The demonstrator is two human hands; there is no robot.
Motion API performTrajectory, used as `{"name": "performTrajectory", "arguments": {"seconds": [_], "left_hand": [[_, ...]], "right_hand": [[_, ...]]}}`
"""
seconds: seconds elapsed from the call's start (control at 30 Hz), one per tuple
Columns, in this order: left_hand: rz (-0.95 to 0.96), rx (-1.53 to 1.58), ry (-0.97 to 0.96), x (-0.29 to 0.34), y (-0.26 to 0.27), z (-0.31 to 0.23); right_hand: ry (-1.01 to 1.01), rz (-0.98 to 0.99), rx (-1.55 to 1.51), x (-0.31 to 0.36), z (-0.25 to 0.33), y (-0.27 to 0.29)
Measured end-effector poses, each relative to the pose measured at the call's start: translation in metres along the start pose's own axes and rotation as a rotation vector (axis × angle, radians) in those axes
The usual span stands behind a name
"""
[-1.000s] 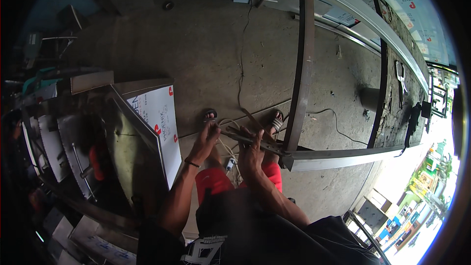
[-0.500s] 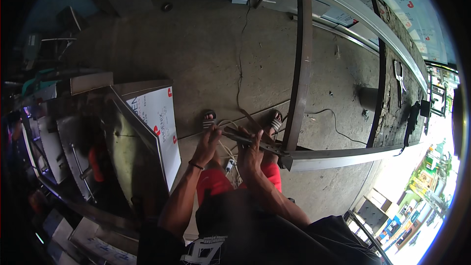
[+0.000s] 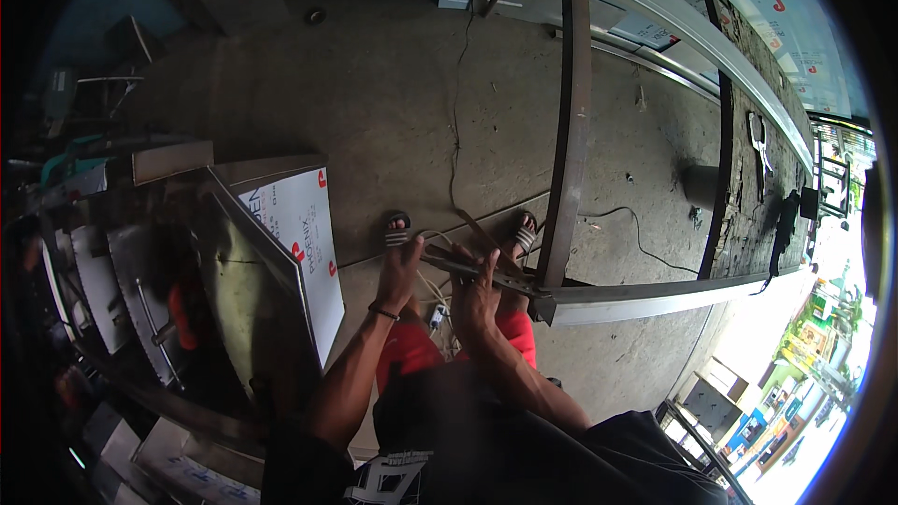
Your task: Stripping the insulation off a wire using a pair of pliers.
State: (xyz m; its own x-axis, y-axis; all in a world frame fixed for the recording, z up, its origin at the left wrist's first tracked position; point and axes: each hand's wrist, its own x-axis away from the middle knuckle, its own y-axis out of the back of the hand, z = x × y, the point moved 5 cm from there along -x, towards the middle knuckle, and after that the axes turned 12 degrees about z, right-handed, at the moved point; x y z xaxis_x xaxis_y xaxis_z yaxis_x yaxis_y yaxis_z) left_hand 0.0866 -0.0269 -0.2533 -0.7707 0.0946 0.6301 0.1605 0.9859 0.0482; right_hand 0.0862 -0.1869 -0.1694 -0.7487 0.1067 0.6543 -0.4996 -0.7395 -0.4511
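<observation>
1. The bare left hand (image 3: 400,271) is edging slightly nearer the bare right hand (image 3: 477,295), which is barely moving; this seems to be bringing both hands to bear on one piece.
2. That long, narrow, dark-grey metal piece (image 3: 512,282) is reaching leftward from the left end of the smooth, silver, straight-edged metal beam (image 3: 655,302), the landmark here.
3. Right fingers are lying about the piece, one extending upward; I cannot tell whether they are pinching it.
4. Left fingers, farther left of the beam, are pointing upward and looking close together; contact is unclear.
5. A dull brown, flat-sided metal bar (image 3: 571,150) is rising from the beam's left end.
6. A white, film-faced flat panel (image 3: 297,252) is standing well left of the beam.
</observation>
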Motion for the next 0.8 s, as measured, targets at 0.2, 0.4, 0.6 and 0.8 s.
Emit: {"name": "performTrajectory", "arguments": {"seconds": [0.2,0.4,0.6,0.8], "left_hand": [[0.222,0.247,0.454,0.013,0.010,-0.024],[0.450,-0.299,0.398,-0.003,0.018,-0.071],[0.261,-0.331,0.017,-0.011,0.011,-0.035],[0.099,0.070,0.100,-0.012,0.004,-0.004]], "right_hand": [[-0.046,-0.085,-0.008,0.005,0.000,-0.003],[-0.031,-0.024,-0.001,0.000,-0.005,0.005],[0.077,0.106,0.276,-0.003,-0.001,0.003],[0.001,0.009,0.027,-0.003,-0.007,0.011]]}}
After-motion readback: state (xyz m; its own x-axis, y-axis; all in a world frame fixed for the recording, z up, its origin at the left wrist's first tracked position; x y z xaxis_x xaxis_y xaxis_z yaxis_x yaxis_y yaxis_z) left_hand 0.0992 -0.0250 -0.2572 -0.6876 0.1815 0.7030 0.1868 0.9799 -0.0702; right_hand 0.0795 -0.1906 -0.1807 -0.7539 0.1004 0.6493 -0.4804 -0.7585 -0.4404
